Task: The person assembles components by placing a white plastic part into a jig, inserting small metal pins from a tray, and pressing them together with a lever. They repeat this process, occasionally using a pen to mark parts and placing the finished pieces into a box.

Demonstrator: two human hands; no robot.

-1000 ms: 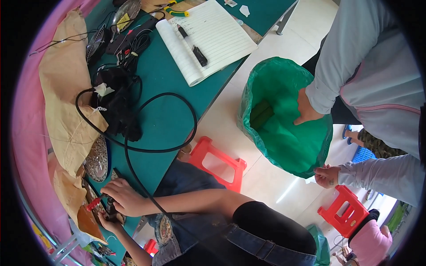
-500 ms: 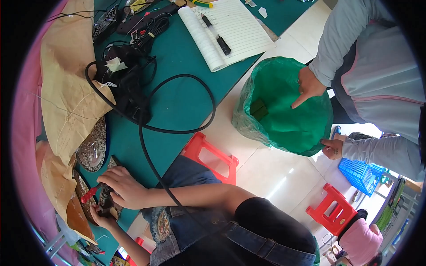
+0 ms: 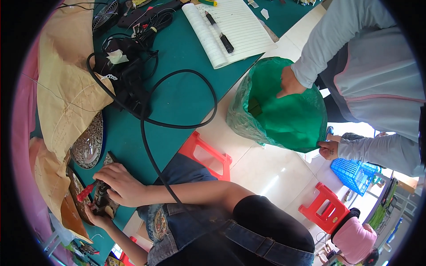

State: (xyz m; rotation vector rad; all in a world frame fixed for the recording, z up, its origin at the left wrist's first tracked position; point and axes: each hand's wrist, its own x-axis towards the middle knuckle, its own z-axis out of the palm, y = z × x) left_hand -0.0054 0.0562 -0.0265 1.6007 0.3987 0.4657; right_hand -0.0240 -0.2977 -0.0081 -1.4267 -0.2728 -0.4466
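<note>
My right hand [image 3: 122,182] is closed round a dark, grey-brown object [image 3: 103,191] over the green table. A red, knobbly piece [image 3: 85,193] sticks out beyond its fingers. Just below it, my left hand [image 3: 98,218] has its fingers bent at the lower end of the same dark object; what they pinch is too small to make out. A speckled flat piece [image 3: 109,207] lies beside both hands. Close by rests an oval dish [image 3: 104,137] of small, glittering grains, partly under brown paper [image 3: 62,97].
A thick black cable [image 3: 216,97] loops across the table [image 3: 177,104] in front of me. Farther off lies a notebook [image 3: 246,37] with a pen [image 3: 224,42]. To the right, a grey-sleeved co-worker's hand [image 3: 292,83] reaches into a green-lined bin [image 3: 237,117]. Red stools [image 3: 326,208] stand on the floor.
The co-worker's pointing hand has moved left and lower into the bin; its forefinger now shows less. The whole view has shifted slightly. My hands keep nearly the same grip and place.
</note>
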